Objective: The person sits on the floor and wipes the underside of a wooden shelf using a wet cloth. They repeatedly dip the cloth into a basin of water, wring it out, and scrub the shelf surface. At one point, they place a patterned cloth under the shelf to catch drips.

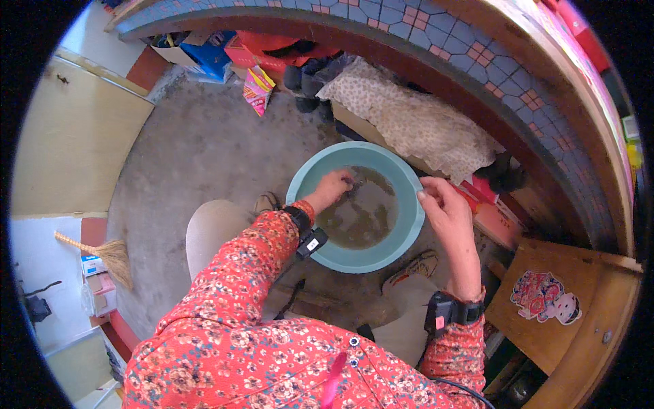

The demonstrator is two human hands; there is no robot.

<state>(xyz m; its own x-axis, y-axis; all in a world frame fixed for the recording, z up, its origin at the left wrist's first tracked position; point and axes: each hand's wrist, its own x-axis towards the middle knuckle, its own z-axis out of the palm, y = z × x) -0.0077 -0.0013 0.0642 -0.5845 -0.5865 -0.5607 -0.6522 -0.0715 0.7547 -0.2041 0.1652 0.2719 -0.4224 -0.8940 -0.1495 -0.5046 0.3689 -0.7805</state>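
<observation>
A round turquoise plastic basin (357, 260) stands on the floor between my feet. Murky brown water (352, 220) with dark patches covers its bottom. My left hand (333, 188) reaches over the near left wall into the basin. Its fingers are bent at the water's edge, and something small and dark shows at the fingertips; whether they hold it is unclear. On the opposite side, my right hand (447, 202) has its thumb and fingers at the basin's right rim, pinching it.
Beyond the basin is a cardboard box (352, 120) under a patterned cloth (409, 122), beneath a tiled ledge (460, 46). A wooden cabinet door (536, 301) juts in at right. A straw hand broom (115, 255) is at left; a pink packet (258, 91) lies on the concrete floor (168, 153).
</observation>
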